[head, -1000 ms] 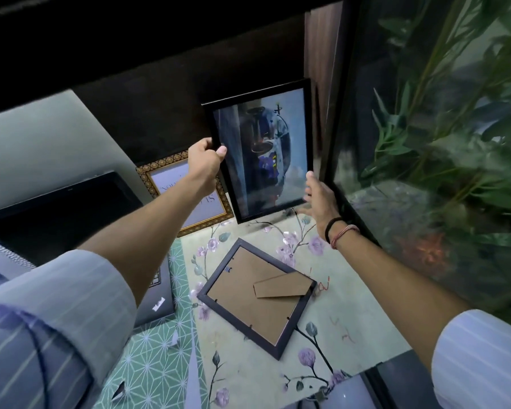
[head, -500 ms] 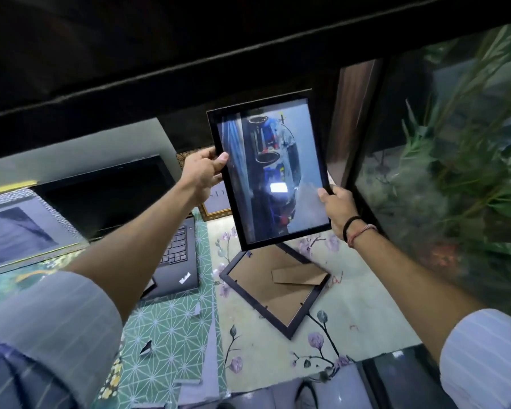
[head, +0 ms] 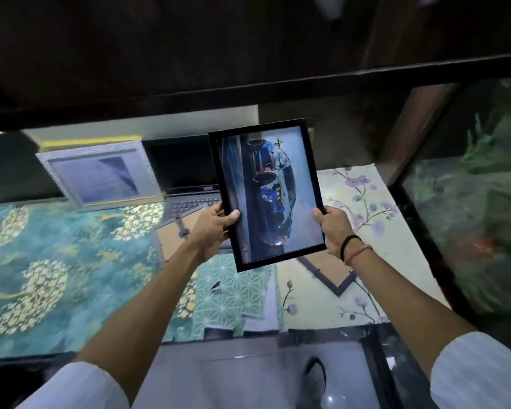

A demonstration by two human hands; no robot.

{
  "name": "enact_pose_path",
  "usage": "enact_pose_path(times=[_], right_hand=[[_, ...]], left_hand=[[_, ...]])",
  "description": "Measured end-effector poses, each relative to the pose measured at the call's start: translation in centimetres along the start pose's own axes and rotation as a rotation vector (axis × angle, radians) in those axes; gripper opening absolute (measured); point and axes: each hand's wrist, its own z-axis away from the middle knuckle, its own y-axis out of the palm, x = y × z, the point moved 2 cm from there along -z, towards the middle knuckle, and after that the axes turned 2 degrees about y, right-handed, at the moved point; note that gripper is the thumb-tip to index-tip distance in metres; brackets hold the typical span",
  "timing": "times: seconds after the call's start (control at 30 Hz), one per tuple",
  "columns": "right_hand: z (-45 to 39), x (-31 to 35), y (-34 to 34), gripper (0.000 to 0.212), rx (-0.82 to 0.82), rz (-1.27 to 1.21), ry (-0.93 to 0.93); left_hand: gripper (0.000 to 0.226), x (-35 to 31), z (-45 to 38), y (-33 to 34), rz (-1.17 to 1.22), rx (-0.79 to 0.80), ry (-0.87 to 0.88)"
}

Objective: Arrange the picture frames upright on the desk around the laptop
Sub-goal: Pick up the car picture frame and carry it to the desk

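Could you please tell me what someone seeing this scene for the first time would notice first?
The eye lands first on the black picture frame with a car photo, held up mid-air at centre by the left hand and right hand. Behind it sits an open laptop, with a pale frame standing to its left. On the right is a glass tank with green plants.
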Motion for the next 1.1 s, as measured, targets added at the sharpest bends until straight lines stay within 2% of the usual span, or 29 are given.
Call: enact_pose_path(times=[0.17,0.43,0.83,1.1], right_hand=[[7.3,-2.2,9.7,0.014,0.064,0.020,0.015],[14.0,-3.6,19.5,0.019,0.193,-0.049,0.098],[12.6,-4.6,28.7,0.026,0.341,0.069,0.109],[8.3,-7.6,35.1,0.033,0.342,0.204,0.172]], left_hand=[[0.027,0.7,7.0,-10.3,0.020,-0.101,0.050],[0.022,2.8,14.3,-21.8,0.066,-0.142,0.046],[0.035,6.3,15.9,-29.7,0.242,-0.234,-0.041],[0.040,6.8,13.4,-34.6,0.287,-0.289,-0.101]])
